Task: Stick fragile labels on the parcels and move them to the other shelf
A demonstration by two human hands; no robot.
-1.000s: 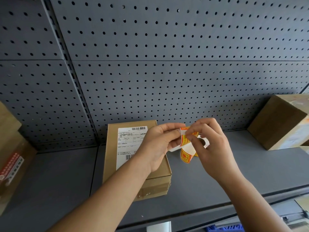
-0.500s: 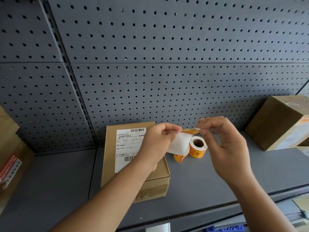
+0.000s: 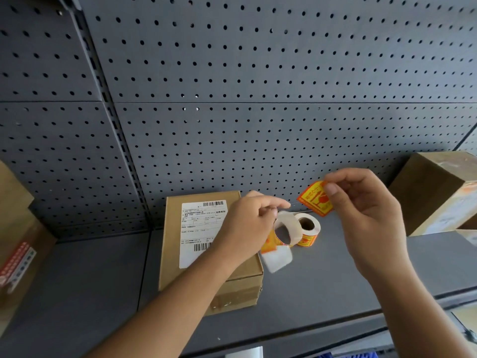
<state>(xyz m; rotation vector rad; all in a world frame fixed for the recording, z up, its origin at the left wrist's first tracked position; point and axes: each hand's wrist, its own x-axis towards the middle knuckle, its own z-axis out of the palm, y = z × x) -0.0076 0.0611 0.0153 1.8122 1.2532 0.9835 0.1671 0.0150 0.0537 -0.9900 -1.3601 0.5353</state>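
A flat cardboard parcel [image 3: 172, 257] with a white shipping label lies on the grey shelf [image 3: 335, 285]. Right of it stands a small roll of orange fragile labels [image 3: 309, 232]. My right hand [image 3: 366, 215] pinches one peeled orange fragile label [image 3: 315, 198] by its corner, in the air above the roll. My left hand [image 3: 245, 228] hovers over the parcel's right part. Its fingertips pinch the white backing strip [image 3: 286, 228], which curls down from them in a loop beside the roll.
A bigger brown box [image 3: 431, 195] stands on the shelf at the far right. Another carton with red tape [image 3: 18, 244] leans at the left edge. The perforated grey back panel [image 3: 258, 112] rises behind the shelf. The shelf's front edge runs just below the parcel.
My right hand has peeled the orange label off the backing and lifted it up and to the right. The backing strip has curled down from my left hand.
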